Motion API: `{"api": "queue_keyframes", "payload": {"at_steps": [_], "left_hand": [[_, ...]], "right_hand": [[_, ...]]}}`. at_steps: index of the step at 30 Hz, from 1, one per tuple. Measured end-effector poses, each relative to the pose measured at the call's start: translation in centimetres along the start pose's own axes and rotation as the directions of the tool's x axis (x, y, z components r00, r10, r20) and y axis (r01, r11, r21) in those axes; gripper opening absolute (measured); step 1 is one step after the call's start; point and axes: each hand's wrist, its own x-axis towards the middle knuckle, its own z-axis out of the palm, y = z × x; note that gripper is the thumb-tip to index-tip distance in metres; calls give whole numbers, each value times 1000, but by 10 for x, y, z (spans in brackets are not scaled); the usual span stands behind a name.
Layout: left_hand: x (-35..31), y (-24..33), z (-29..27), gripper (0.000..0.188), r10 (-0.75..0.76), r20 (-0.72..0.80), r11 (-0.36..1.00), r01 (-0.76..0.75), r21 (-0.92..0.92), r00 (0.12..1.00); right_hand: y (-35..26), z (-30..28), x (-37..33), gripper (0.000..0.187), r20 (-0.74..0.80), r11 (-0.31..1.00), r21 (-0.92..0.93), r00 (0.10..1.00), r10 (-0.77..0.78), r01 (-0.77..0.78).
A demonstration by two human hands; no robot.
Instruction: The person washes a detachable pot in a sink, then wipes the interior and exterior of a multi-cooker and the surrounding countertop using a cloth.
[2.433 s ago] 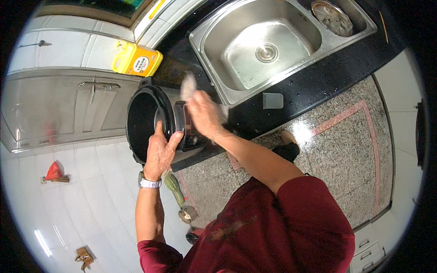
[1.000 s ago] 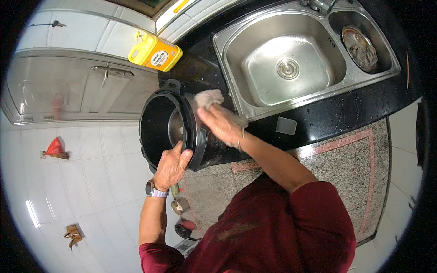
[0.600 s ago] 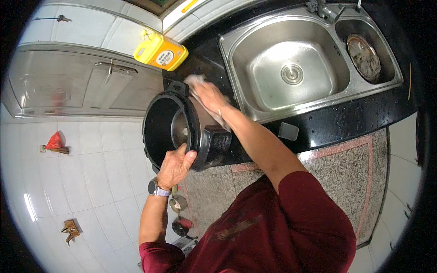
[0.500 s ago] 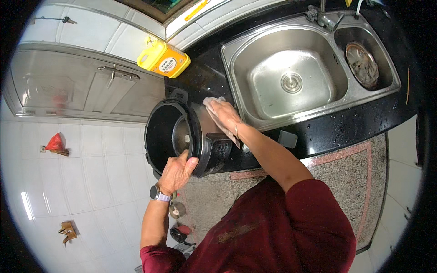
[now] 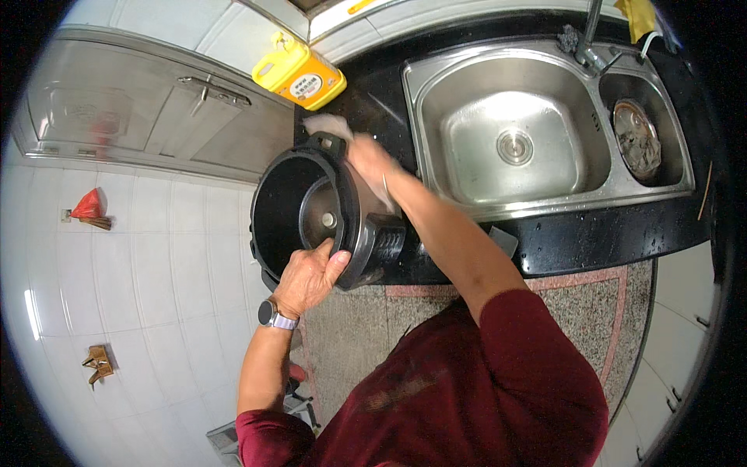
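An electric pressure cooker body (image 5: 289, 208) is tipped on the counter with its dark open mouth toward the left. Its inside is bare, with a round metal button at the bottom. My left hand (image 5: 306, 280) grips the near edge of the rim, thumb outside and fingertips inside. Against the cooker's outer side, near the far handle lug, my right hand (image 5: 371, 163) presses a pale cloth (image 5: 327, 124). Part of that cloth sticks out beyond the lug, and more of it hangs below my palm. Motion blurs the fingers of this hand.
A stainless double sink (image 5: 498, 206) is set into the wet black counter (image 5: 576, 241) at right. Its small basin holds a round metal item with a crumpled grey cloth (image 5: 642, 152). A yellow jug (image 5: 303, 76) stands behind the cooker. A grey rectangular piece (image 5: 503, 241) lies near the counter's front edge.
My right hand and the cloth have slid farther along the cooker's outer side, up toward the far lug. My left hand keeps its hold on the rim. The whole view has shifted slightly.
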Motion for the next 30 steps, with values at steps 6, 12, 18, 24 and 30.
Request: {"api": "queue_keyframes", "payload": {"at_steps": [6,12,18,24,30], "left_hand": [[-2,6,-4,50,-26,-8,999,26,28,1000],[-7,10,1,49,49,-208,997,-38,61,977],[-49,29,39,34,244,-687,945,-328,9,684],[-105,32,162,52,-321,-427,-335,-523,-783,845],[-140,-18,188,60,-300,-503,-500,-582,-641,811]], "right_hand": [[61,-37,-96,38,328,484,-766,904,-272,424],[-13,-88,-148,17,282,527,-569,752,-596,631],[-109,-85,-202,26,230,704,-502,862,-451,502],[-110,27,-254,47,886,97,-217,237,-399,971],[-113,56,-245,39,947,593,-204,310,-81,779]]}}
